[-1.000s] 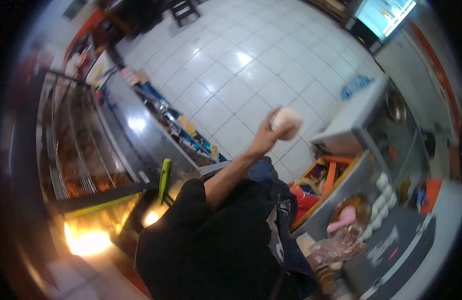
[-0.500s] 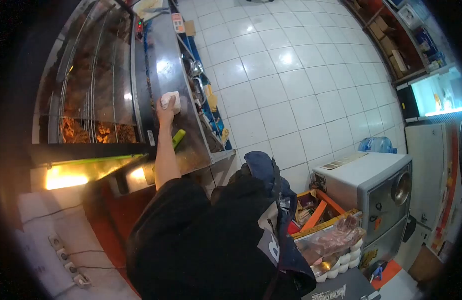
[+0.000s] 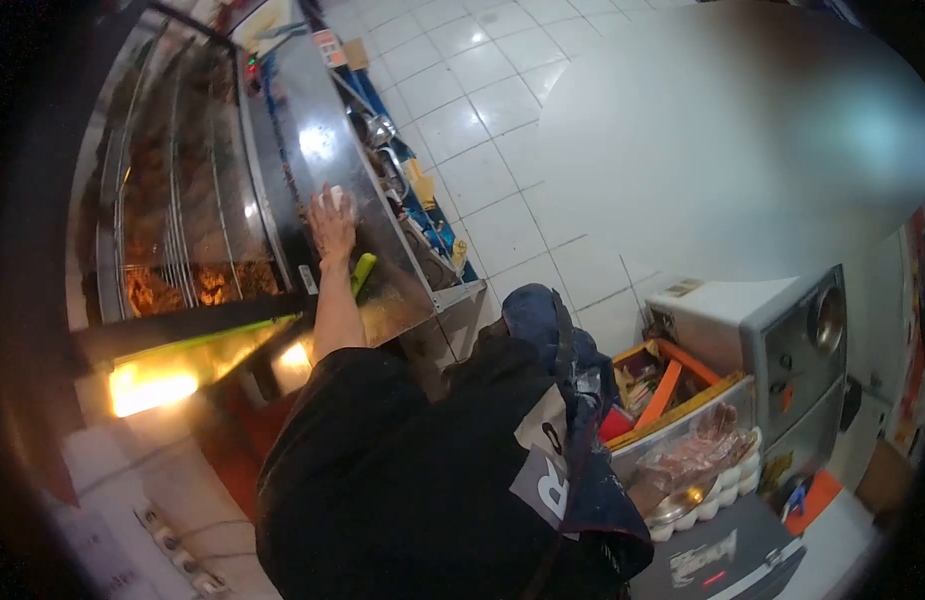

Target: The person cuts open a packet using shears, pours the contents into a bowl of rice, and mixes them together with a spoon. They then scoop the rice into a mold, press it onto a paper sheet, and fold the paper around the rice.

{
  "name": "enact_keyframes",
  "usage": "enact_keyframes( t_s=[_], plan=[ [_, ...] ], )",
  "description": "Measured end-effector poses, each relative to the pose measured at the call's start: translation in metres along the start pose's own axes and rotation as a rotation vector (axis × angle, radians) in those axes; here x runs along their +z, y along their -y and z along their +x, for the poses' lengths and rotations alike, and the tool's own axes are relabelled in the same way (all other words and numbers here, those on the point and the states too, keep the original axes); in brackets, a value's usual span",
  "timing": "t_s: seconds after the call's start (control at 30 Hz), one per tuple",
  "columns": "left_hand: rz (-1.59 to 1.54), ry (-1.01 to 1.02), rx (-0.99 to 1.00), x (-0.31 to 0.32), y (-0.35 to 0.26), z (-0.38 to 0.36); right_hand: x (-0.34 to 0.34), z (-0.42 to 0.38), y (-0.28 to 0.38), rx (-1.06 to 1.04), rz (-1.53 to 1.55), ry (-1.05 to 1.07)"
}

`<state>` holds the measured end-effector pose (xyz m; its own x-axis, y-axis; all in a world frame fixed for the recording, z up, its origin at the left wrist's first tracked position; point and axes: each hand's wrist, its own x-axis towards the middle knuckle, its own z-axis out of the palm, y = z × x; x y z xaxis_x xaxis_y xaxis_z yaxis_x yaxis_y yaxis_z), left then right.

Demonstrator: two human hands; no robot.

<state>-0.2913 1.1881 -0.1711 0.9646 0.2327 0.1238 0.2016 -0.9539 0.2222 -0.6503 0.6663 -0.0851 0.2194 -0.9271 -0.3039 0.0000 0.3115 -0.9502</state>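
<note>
My left hand [image 3: 331, 228] lies over a crumpled white cloth [image 3: 340, 198] on the metal counter [image 3: 307, 110], fingers spread and pressing it against the surface. Most of the cloth is hidden beneath the palm and fingers; a bit of white shows near the fingertips. Close to my wrist, on the right, lies a bright green handle [image 3: 362, 272]. Left of the hand stands a glass-fronted display case [image 3: 182, 190] with browned fried pieces [image 3: 217, 284] inside. My right hand is out of sight.
Utensils [image 3: 380, 130] sit on a lower shelf along the counter's right side. A white-topped appliance [image 3: 717, 297] stands at right. Nearer are a crate [image 3: 672, 420] of mixed items, an egg tray [image 3: 717, 500] and a dark box [image 3: 722, 560]. White tiles [image 3: 482, 180] cover the floor.
My left hand has shifted slightly down and left in view, its fingers now flatter and more spread over the cloth. The camera view has turned, and a blurred patch covers the upper right.
</note>
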Motion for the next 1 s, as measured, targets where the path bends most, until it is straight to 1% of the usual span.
enact_keyframes(
  t_s=[0.03, 0.07, 0.13, 0.17, 0.2, 0.27, 0.3, 0.37, 0.4, 0.43, 0.47, 0.5, 0.53, 0.6, 0.63, 0.67, 0.7, 0.73, 0.77, 0.8, 0.83, 0.87, 0.9, 0.93, 0.97, 1.0],
  plan=[
    [0.012, 0.145, 0.113, -0.013, 0.002, -0.002, -0.003, -0.002, 0.000, 0.006, 0.018, -0.020],
    [0.015, 0.155, 0.144, -0.014, -0.004, 0.003, -0.005, -0.003, 0.000, 0.006, 0.031, -0.035],
    [0.153, 0.144, -0.105, -0.018, -0.012, 0.005, -0.014, -0.005, 0.000, 0.012, 0.055, -0.059],
    [0.158, 0.142, -0.097, -0.021, -0.022, 0.003, -0.017, -0.005, 0.001, 0.012, 0.068, -0.064],
    [0.088, -0.009, 0.023, -0.022, -0.040, 0.000, -0.019, -0.007, 0.000, 0.016, 0.080, -0.067],
    [-0.051, -0.310, 0.258, -0.026, -0.095, -0.012, -0.025, -0.008, -0.001, 0.022, 0.106, -0.072],
    [-0.222, -0.138, 0.386, -0.035, -0.132, -0.024, -0.029, -0.009, -0.002, 0.028, 0.118, -0.075],
    [-0.675, 0.181, 0.557, -0.027, -0.221, -0.084, -0.036, -0.012, -0.004, 0.040, 0.164, -0.080],
    [-0.846, 0.403, 0.706, -0.052, -0.267, -0.124, -0.041, -0.014, -0.005, 0.052, 0.208, -0.088],
    [-0.870, 0.490, 0.984, -0.051, -0.296, -0.162, -0.044, -0.015, -0.007, 0.061, 0.249, -0.097],
    [-0.917, 0.577, 1.304, -0.056, -0.323, -0.196, -0.046, -0.017, -0.008, 0.072, 0.313, -0.111],
    [-1.005, 0.782, 1.463, -0.070, -0.343, -0.232, -0.046, -0.021, -0.009, 0.089, 0.385, -0.130],
    [-1.022, 0.872, 1.679, -0.085, -0.356, -0.262, -0.046, -0.025, -0.012, 0.107, 0.484, -0.161],
    [-1.003, 1.004, 1.881, -0.086, -0.364, -0.313, -0.043, -0.030, -0.015, 0.164, 0.687, -0.226],
    [-1.037, 1.062, 1.974, -0.080, -0.366, -0.328, -0.042, -0.033, -0.014, 0.190, 0.797, -0.253],
    [-1.027, 1.064, 1.973, -0.070, -0.363, -0.337, -0.032, -0.031, -0.016, 0.226, 0.906, -0.263],
    [-1.009, 1.070, 1.965, -0.065, -0.361, -0.345, -0.030, -0.039, -0.017, 0.212, 0.956, -0.278],
    [-1.020, 1.068, 1.892, -0.065, -0.362, -0.348, -0.031, -0.043, -0.016, 0.173, 0.957, -0.282],
    [-1.032, 1.068, 1.817, -0.065, -0.363, -0.351, -0.028, -0.054, -0.016, 0.097, 0.872, -0.278],
    [-0.940, 0.976, 1.783, -0.066, -0.370, -0.354, -0.026, -0.066, -0.016, 0.022, 0.787, -0.280],
    [-0.859, 1.078, 1.628, -0.058, -0.375, -0.361, -0.018, -0.078, -0.026, 0.038, 0.759, -0.298],
    [-0.858, 1.038, 1.704, -0.052, -0.381, -0.365, -0.014, -0.087, -0.036, 0.047, 0.736, -0.322],
    [-0.819, 0.994, 1.714, -0.034, -0.382, -0.375, -0.019, -0.095, -0.041, 0.000, 0.539, -0.212],
    [-0.761, 1.067, 1.552, -0.024, -0.390, -0.377, -0.025, -0.104, -0.044, -0.020, 0.334, -0.112],
    [-0.749, 1.106, 1.411, -0.009, -0.403, -0.381, -0.034, -0.119, -0.032, 0.000, 0.247, -0.106],
    [-0.816, 1.133, 1.351, -0.016, -0.413, -0.378, -0.035, -0.139, -0.018, 0.024, 0.157, -0.102]
  ],
)
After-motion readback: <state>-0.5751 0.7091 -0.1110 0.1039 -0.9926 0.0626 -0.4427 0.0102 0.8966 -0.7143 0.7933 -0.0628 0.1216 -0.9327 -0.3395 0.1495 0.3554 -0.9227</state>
